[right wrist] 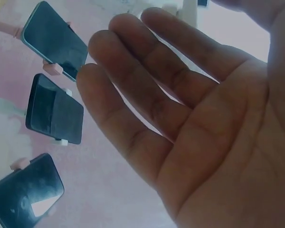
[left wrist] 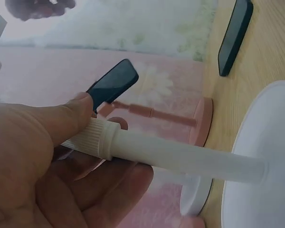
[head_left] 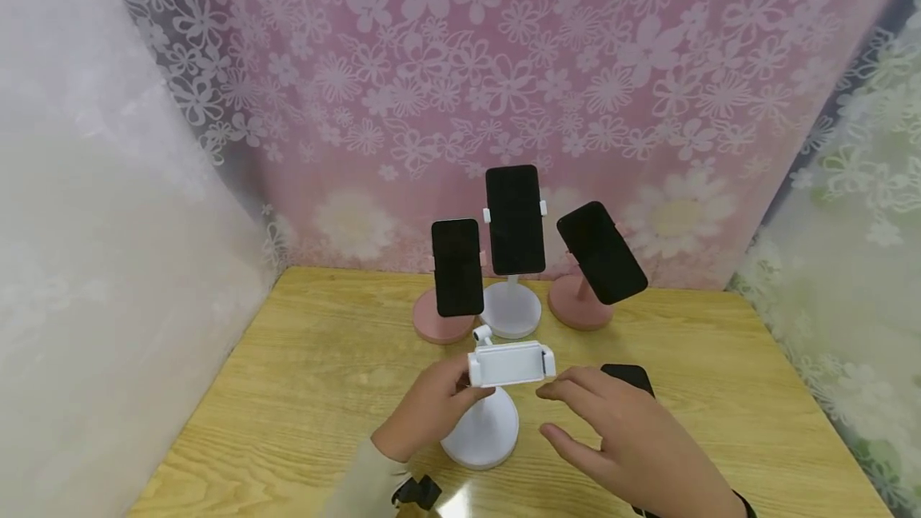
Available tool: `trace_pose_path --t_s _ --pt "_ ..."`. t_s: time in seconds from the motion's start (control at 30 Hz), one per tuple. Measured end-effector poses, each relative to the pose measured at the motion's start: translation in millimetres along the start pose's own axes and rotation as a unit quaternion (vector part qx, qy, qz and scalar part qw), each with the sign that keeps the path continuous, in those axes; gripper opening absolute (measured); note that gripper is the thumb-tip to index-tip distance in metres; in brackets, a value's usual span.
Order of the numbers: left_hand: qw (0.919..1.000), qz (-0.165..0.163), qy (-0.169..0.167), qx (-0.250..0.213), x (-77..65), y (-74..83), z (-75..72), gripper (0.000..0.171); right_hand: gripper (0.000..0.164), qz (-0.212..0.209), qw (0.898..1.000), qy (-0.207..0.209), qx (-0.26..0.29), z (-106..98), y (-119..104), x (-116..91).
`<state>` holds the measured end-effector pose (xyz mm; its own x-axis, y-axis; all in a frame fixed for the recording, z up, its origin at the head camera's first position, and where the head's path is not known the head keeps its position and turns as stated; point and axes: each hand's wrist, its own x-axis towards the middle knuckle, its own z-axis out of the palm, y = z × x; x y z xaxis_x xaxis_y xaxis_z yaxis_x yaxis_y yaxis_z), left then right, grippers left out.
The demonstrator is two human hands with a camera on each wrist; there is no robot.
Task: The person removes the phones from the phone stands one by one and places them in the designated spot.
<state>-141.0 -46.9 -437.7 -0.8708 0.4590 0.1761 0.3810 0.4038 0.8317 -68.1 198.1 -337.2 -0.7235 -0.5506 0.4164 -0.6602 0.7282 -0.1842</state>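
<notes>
A white phone stand (head_left: 480, 432) with a round base stands on the table in front of the person. Its clamp (head_left: 511, 364) faces up and holds no phone. My left hand (head_left: 432, 402) grips the stand's post just below the clamp; in the left wrist view, thumb and fingers wrap its ribbed collar (left wrist: 92, 137). To the right of the clamp, my right hand (head_left: 622, 430) hovers with fingers spread and nothing in them, its bare palm (right wrist: 213, 128) showing in the right wrist view. Partly hidden behind that hand, a black phone (head_left: 629, 376) lies on the table.
Behind the white stand, three phones sit in stands: a left phone (head_left: 457, 266) on a pink base (head_left: 432, 322), a middle phone (head_left: 516, 218) on a white base (head_left: 521, 314), and a tilted right phone (head_left: 603, 253) on another pink base (head_left: 576, 302). A flowered cloth (head_left: 468, 62) hangs behind.
</notes>
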Motion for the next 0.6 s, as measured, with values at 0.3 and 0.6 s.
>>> trace_pose_path --t_s 0.3,0.6 --pt "0.9971 -0.054 0.050 -0.019 -29.0 -27.5 -47.0 0.037 0.024 0.015 0.999 -0.051 0.007 8 0 5" --pt "0.9898 -0.089 0.111 0.011 -19.5 -57.5 -99.4 0.039 0.026 0.024 0.997 -0.073 0.020 9 -1 4"
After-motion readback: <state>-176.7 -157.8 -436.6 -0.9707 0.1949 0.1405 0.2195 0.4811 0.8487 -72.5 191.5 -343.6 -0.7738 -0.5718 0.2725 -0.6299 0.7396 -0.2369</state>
